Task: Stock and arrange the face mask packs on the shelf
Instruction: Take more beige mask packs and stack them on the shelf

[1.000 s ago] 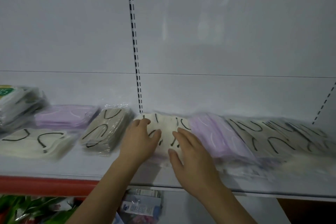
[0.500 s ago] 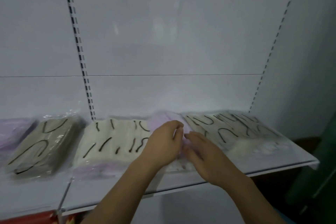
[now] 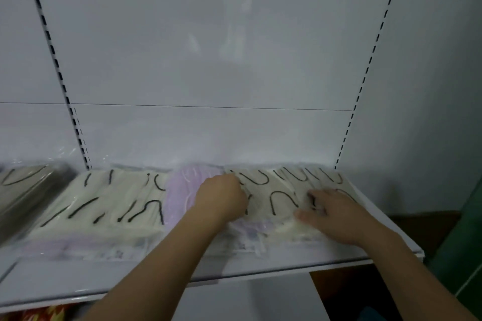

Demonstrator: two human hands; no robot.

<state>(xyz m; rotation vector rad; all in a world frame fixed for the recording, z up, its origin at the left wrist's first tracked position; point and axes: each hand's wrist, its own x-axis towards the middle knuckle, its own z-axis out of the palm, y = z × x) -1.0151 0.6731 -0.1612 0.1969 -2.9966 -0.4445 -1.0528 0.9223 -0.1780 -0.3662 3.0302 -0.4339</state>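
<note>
Both hands have shifted rightward: left hand [image 3: 221,197] curled on crinkly cream mask packs [image 3: 283,199] (at the lilac pack's [image 3: 182,190] three o'clock), right hand [image 3: 331,212] flat, fingers spread.

White metal shelf [image 3: 287,267] — packs flat in a row. Left to right: grey pack [image 3: 23,190], cream pack [image 3: 109,206], lilac pack [image 3: 182,190], cream packs [image 3: 281,190].

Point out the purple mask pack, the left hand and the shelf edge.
Purple pack [image 3: 182,190]: head view, on its bare top face.
Left hand [image 3: 221,197]: head view, on the back of the hand.
Shelf edge [image 3: 260,272]: head view, on the white front lip.
</note>
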